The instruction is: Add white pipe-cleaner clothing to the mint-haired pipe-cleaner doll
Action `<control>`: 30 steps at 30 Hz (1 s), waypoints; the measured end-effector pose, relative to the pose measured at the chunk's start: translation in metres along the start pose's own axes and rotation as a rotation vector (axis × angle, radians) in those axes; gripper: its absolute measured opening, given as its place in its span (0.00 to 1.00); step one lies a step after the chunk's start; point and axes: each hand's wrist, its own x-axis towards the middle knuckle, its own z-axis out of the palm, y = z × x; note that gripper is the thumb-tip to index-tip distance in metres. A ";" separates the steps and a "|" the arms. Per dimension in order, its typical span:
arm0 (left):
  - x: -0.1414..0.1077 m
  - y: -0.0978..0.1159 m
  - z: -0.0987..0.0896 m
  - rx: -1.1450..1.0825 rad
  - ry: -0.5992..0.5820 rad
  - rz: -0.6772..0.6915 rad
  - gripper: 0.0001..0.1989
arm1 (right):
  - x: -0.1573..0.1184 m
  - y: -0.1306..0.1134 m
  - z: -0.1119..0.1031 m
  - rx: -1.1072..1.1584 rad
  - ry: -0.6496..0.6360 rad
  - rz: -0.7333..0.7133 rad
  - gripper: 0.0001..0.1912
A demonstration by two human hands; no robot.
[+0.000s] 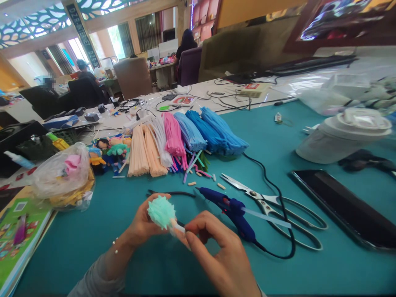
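A fluffy mint-green piece (161, 212) with pale peach and white parts at its lower right is held above the teal mat. My left hand (140, 225) is closed round its green end from the left, some fingers hidden behind it. My right hand (216, 251) pinches the pale end between thumb and forefinger. Just beyond my right hand lies a blue glue gun (230, 206) with a clear glue stick in its back. Silver scissors (262, 200) lie beside it, blades partly apart, and a dark-handled tool (173, 193) is partly hidden behind the green piece.
Bundles of peach (145, 150), pink (175, 138) and blue pipe cleaners (219, 132) lie at the back. Left are small dolls (114, 148), a plastic bag (62, 173) and a green book (21, 235). Right are a phone (343, 206) and a white lidded cup (337, 138). People sit farther off.
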 end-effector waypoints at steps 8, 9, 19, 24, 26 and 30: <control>-0.001 0.002 0.002 0.010 0.069 -0.051 0.32 | 0.002 -0.006 -0.002 0.000 -0.012 -0.098 0.08; -0.001 0.002 0.002 0.004 0.072 -0.052 0.32 | 0.001 -0.005 -0.002 -0.006 -0.018 -0.103 0.08; 0.003 0.003 0.006 -0.080 -0.010 -0.008 0.29 | 0.003 0.002 -0.006 0.120 -0.078 -0.098 0.12; 0.004 0.004 0.007 -0.077 -0.042 -0.002 0.29 | 0.004 0.005 -0.006 0.135 -0.097 -0.054 0.12; 0.004 0.004 0.007 -0.084 -0.021 -0.006 0.30 | 0.005 0.003 -0.006 0.140 -0.096 -0.050 0.11; 0.004 0.003 0.006 -0.084 -0.014 -0.017 0.31 | 0.006 -0.001 -0.008 0.131 -0.107 -0.048 0.11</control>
